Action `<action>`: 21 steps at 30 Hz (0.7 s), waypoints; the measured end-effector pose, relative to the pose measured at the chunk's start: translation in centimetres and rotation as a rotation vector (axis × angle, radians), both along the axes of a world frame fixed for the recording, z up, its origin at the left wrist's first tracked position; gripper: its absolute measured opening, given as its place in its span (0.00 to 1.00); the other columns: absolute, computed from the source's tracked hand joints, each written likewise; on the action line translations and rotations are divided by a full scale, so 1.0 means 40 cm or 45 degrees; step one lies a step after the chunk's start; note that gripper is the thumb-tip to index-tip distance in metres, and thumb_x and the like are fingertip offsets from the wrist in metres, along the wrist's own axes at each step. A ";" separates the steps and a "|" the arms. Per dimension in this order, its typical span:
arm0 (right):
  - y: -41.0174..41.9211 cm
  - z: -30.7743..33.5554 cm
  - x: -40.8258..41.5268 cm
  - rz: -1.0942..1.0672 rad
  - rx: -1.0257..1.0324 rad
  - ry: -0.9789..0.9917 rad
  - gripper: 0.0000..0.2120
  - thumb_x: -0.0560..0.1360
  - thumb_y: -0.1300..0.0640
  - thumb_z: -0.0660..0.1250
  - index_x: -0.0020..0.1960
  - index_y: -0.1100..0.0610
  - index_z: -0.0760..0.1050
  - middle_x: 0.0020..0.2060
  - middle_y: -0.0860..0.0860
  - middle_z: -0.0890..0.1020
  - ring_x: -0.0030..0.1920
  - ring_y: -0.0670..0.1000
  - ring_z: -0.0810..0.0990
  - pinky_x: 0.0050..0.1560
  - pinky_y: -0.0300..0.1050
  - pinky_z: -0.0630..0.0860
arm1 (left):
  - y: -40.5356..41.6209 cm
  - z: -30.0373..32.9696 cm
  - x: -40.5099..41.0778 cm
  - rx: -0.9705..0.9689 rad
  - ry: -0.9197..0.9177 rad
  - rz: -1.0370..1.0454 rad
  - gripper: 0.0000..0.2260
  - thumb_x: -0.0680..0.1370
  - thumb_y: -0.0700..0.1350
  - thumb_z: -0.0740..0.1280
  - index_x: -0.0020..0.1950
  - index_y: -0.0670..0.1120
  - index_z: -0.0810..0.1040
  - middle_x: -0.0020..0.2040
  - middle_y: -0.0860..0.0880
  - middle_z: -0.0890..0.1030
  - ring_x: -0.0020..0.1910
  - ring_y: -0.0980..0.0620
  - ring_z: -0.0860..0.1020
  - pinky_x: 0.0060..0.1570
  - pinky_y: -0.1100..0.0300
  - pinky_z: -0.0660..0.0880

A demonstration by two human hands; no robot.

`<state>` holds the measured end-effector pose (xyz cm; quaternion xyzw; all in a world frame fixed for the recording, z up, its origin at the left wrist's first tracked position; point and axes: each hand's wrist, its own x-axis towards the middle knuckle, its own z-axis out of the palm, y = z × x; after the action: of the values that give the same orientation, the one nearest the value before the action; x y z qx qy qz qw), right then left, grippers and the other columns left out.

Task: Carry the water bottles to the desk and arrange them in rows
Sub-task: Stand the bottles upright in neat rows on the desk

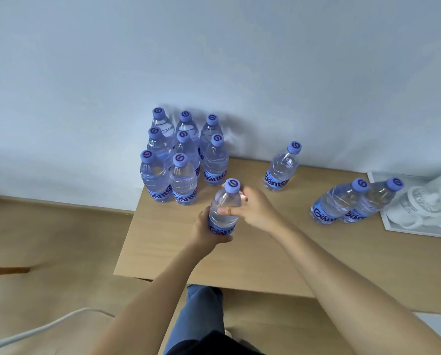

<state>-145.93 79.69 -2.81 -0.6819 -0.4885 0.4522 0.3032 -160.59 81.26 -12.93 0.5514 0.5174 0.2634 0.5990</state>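
Observation:
A clear water bottle [225, 201] with a purple cap and blue label stands upright near the middle of the wooden desk [265, 257]. My left hand [204, 233] grips its lower part at the label. My right hand [252, 207] holds its upper body, with fingers curled round it. Several like bottles [181, 155] stand in rows at the desk's back left corner against the wall. One bottle [282, 167] stands alone further right. Two more bottles [355, 203] stand side by side at the right.
A white tray or picture [419, 226] with pale round objects lies at the desk's right end. The wall runs behind the desk. Wooden floor lies to the left, a white cable [47, 326] runs across it. My blue trouser leg [201, 319] shows below the desk's front edge.

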 end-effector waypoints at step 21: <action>0.167 -0.090 -0.012 0.072 0.351 -0.097 0.26 0.68 0.60 0.79 0.64 0.58 0.75 0.59 0.48 0.74 0.59 0.44 0.73 0.62 0.33 0.68 | 0.111 -0.064 0.103 -0.118 0.223 0.823 0.22 0.62 0.35 0.79 0.50 0.46 0.74 0.52 0.46 0.80 0.50 0.47 0.80 0.50 0.57 0.75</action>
<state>-146.43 86.38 -6.40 -0.6363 -0.5762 0.3629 0.3624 -156.48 85.69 -15.50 0.3517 0.7264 0.3675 0.4622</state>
